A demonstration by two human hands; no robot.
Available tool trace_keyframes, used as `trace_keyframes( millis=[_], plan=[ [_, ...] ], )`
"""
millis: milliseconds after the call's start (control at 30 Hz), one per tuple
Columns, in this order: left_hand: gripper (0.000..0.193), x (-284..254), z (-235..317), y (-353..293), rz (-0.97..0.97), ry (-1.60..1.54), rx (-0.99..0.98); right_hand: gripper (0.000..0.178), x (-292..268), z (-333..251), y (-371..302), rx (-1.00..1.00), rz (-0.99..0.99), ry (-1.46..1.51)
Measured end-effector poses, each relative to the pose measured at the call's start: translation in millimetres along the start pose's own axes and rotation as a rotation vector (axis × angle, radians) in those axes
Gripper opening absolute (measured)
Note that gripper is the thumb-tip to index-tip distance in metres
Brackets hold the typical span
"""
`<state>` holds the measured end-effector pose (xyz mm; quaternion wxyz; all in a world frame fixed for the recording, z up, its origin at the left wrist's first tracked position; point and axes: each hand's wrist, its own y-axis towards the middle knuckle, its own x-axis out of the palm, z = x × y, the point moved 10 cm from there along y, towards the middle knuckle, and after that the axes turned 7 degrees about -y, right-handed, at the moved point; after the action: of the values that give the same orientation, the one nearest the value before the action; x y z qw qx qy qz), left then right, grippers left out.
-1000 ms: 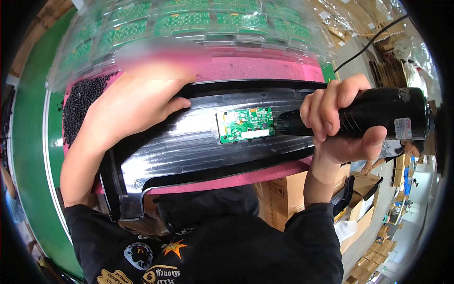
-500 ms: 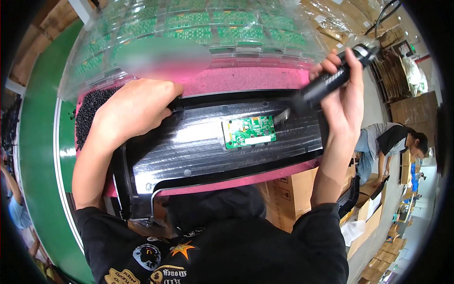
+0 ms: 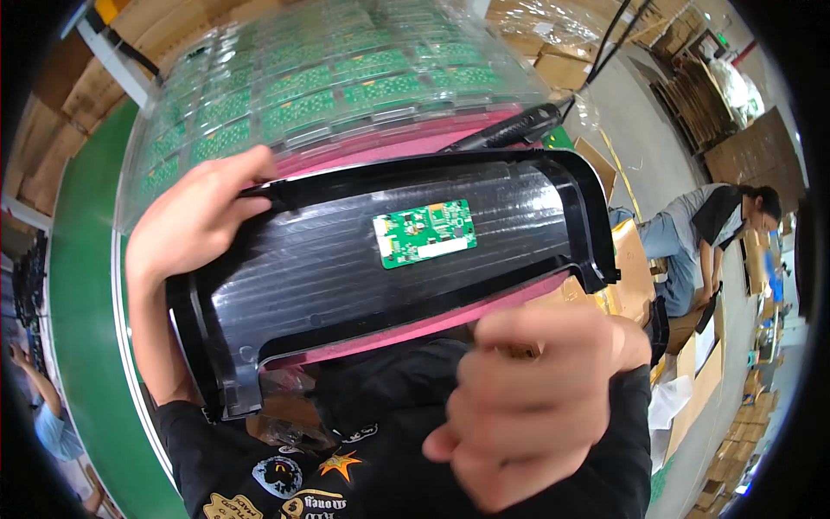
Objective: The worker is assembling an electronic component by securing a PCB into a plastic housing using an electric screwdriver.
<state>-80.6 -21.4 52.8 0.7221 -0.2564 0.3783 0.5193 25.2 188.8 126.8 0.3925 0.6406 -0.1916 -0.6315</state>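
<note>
Head view: left fingers (image 3: 248,166) are pinching black plastic housing (image 3: 320,268), right fingers (image 3: 519,381) curled, contents unclear; one-sided grip may be risking slip, jolting circuit board (image 3: 425,233).

White ornate lettering (image 3: 323,503) marks the black cloth shirt (image 3: 393,463), dark lettering its tan badge-shaped print (image 3: 230,509); the white strip (image 3: 442,248) on the green rectangular circuit board (image 3: 418,229) is illegible.
</note>
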Motion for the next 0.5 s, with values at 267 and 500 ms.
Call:
trace_keyframes(
  millis=[267,500],
  plan=[
    [0.036,-48,35,-106,0.617,0.007,0.183,0.017,-33,-42,12,-0.309,0.025,-0.063],
    [0.036,-69,-80,-341,1.561,-0.307,-0.219,0.025,-15,-84,-18,-0.090,0.261,0.013]
  ],
)
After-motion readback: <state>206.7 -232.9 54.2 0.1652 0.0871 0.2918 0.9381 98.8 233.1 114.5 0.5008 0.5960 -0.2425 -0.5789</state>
